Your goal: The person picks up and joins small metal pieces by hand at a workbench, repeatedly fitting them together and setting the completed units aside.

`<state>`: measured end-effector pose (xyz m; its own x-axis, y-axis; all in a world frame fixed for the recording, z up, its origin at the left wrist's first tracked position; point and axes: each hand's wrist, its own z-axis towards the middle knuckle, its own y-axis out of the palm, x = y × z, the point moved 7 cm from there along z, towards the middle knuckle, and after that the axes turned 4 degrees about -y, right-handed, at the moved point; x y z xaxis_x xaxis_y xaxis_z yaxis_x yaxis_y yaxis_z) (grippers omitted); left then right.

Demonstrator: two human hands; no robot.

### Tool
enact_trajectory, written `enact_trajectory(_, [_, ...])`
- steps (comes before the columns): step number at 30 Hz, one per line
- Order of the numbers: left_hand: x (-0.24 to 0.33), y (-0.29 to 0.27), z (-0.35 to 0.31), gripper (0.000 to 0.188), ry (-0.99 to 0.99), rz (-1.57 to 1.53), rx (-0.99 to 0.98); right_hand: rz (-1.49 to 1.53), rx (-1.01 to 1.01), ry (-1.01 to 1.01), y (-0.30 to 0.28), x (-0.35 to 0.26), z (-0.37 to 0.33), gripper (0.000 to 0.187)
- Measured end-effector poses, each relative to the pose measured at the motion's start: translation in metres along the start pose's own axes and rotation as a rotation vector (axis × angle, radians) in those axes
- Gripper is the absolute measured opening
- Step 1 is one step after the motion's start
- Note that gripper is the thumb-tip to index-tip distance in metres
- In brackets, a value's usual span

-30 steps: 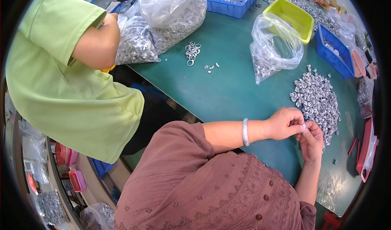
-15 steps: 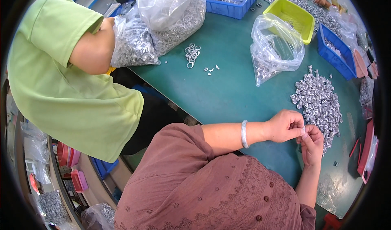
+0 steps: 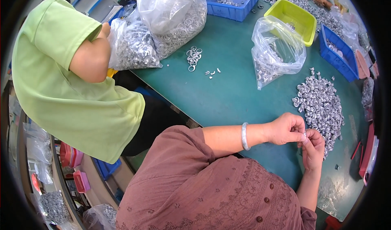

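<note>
head | small pale piece (image 3: 304, 135), mostly hidden | left hand (image 3: 286, 128), right hand (image 3: 313, 149) pinching

On the table (image 3: 228, 95), a heap of small parts (image 3: 324, 103) lies just beyond the right hand (image 3: 313, 148). Behind it, leftward, sits a bag of parts (image 3: 279, 55), with a bin (image 3: 291, 11) behind that bag; farther left, a cluster of rings (image 3: 194, 55) lies right of 2 filled bags (image 3: 175, 38).

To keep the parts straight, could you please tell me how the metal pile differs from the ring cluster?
The metal pile is large and densely heaped; the ring cluster is small and loose. The metal pile lies by the right hand; the ring cluster lies near the large clear bag. Both look silvery and rest on the green table.
</note>
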<state>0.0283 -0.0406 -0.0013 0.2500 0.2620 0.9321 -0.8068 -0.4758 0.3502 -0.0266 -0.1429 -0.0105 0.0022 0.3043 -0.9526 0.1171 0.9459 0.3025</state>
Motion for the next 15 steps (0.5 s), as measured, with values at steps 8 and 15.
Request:
enact_trajectory(8, [-0.0029,-0.0018,0.0009,0.012,-0.004,0.057,-0.004,-0.027,-0.014,0.009,0.0025,-0.0009,-0.0007,0.009])
enact_trajectory(15, [-0.0019,-0.0046,0.0014,0.011,-0.022,0.095,0.043,-0.084,-0.003,-0.014,0.0006,-0.0033,0.0000,0.008])
